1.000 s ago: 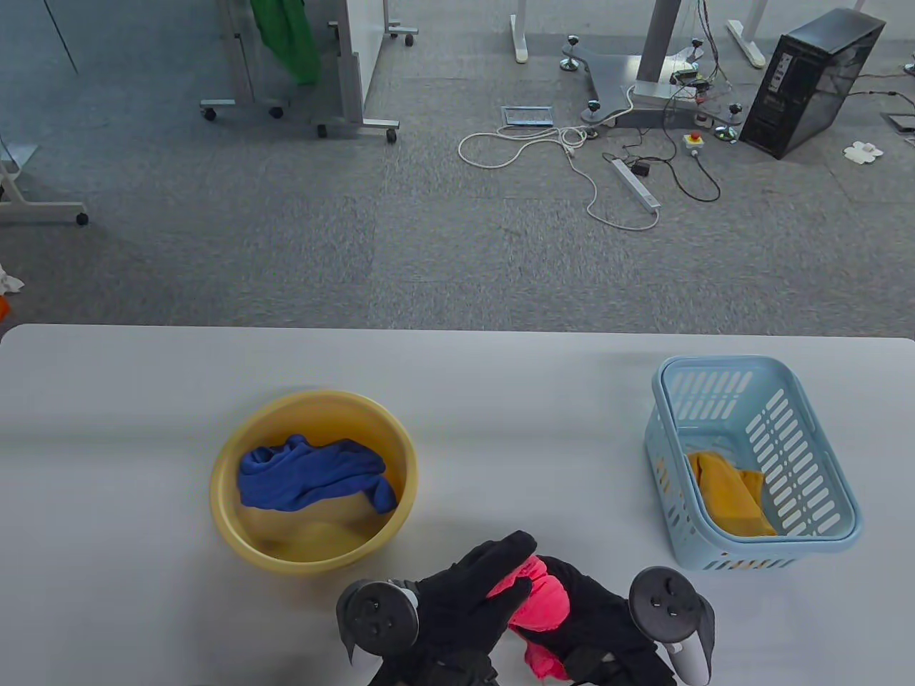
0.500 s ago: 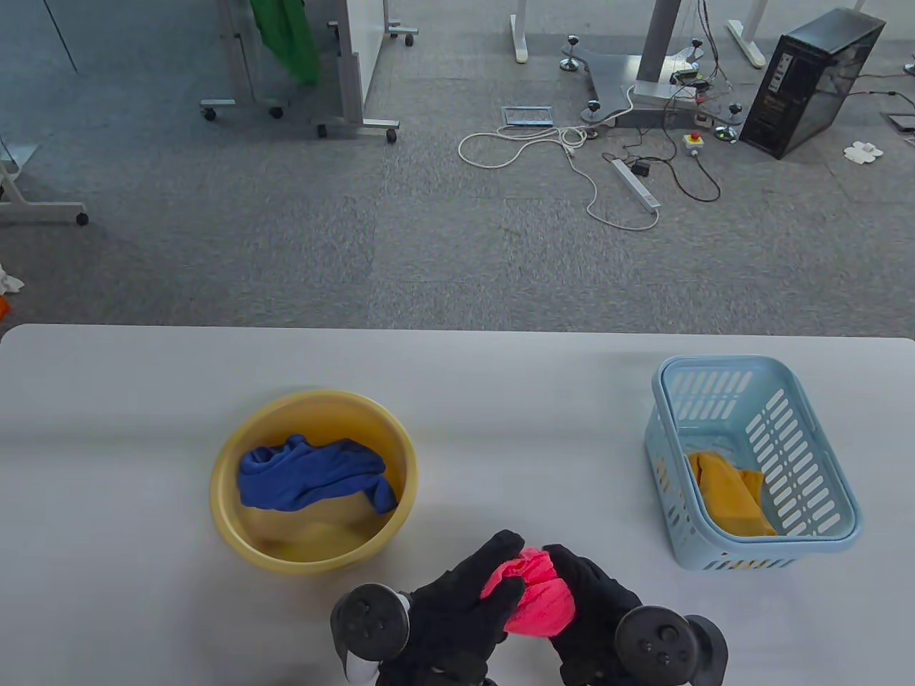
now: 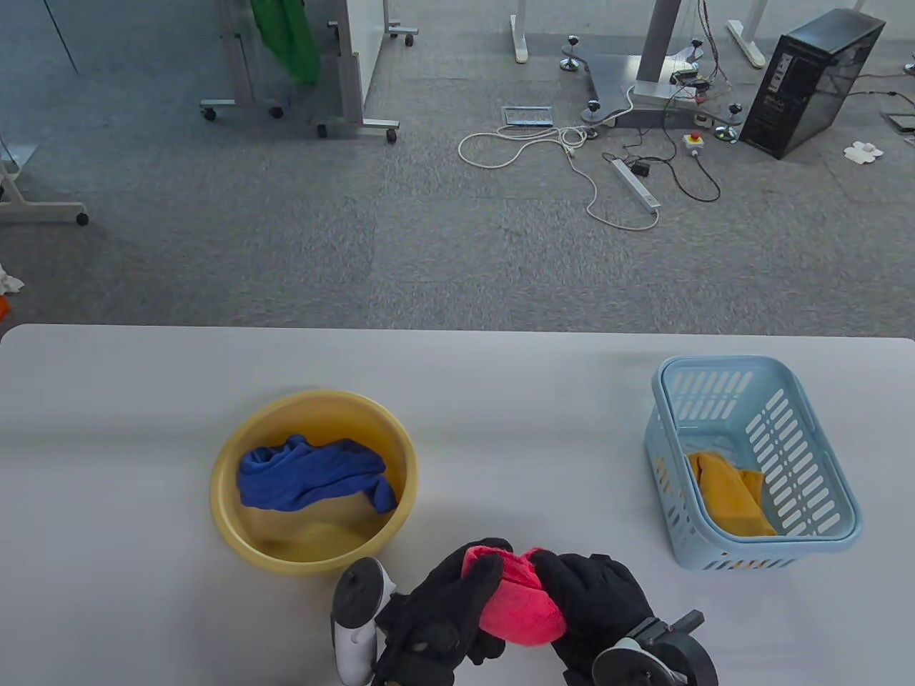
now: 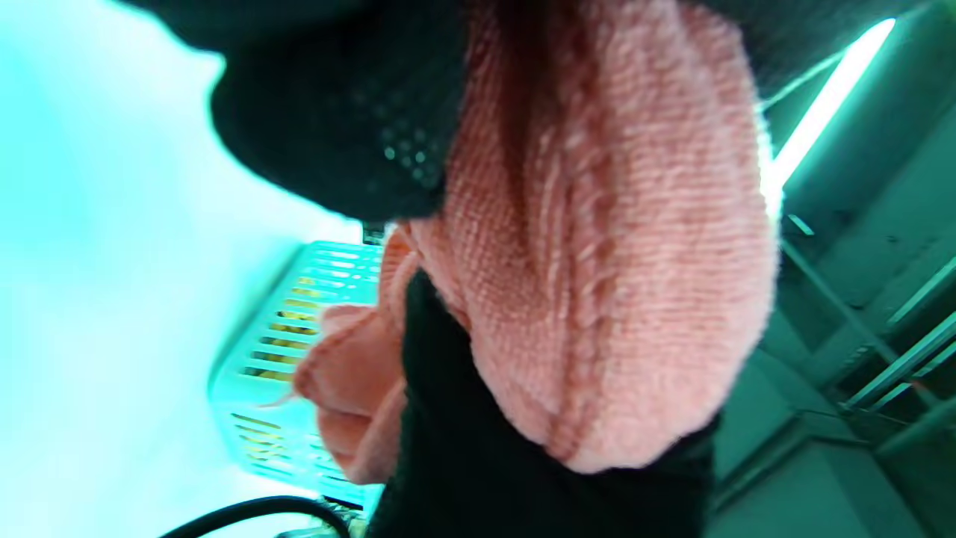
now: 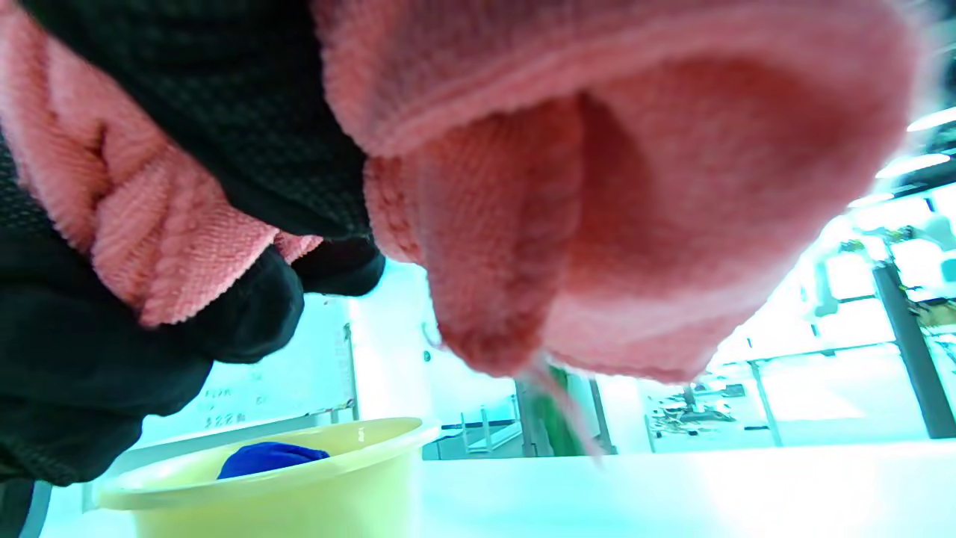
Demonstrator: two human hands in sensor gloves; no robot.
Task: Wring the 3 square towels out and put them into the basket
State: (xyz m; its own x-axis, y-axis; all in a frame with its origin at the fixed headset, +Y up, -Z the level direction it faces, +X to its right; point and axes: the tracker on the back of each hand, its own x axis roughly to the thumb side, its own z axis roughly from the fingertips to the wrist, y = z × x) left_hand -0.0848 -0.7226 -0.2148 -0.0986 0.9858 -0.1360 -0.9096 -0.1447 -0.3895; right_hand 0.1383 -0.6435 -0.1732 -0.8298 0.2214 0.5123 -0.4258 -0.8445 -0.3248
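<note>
Both gloved hands hold a bunched pink towel [image 3: 516,599] over the table's near edge, between the basin and the basket. My left hand [image 3: 450,607] curls round its left end; my right hand [image 3: 597,597] grips its right end. The pink towel [image 4: 597,284] fills the left wrist view, and the pink towel [image 5: 597,187] fills the right wrist view, wrapped by black fingers. A blue towel [image 3: 311,475] lies in the yellow basin [image 3: 229,522]. An orange towel [image 3: 729,493] lies in the light blue basket [image 3: 822,457] at the right.
The yellow basin [image 5: 261,486] stands just left of my hands, and the basket [image 4: 284,359] a hand's width to the right. The grey table [image 3: 500,400] stretches beyond them. Past its far edge lie carpet, cables and a computer tower [image 3: 811,82].
The hands have closed tighter round the pink towel and turned against each other, twisting it. The trackers rolled outward and the towel's hanging tail was gathered in.
</note>
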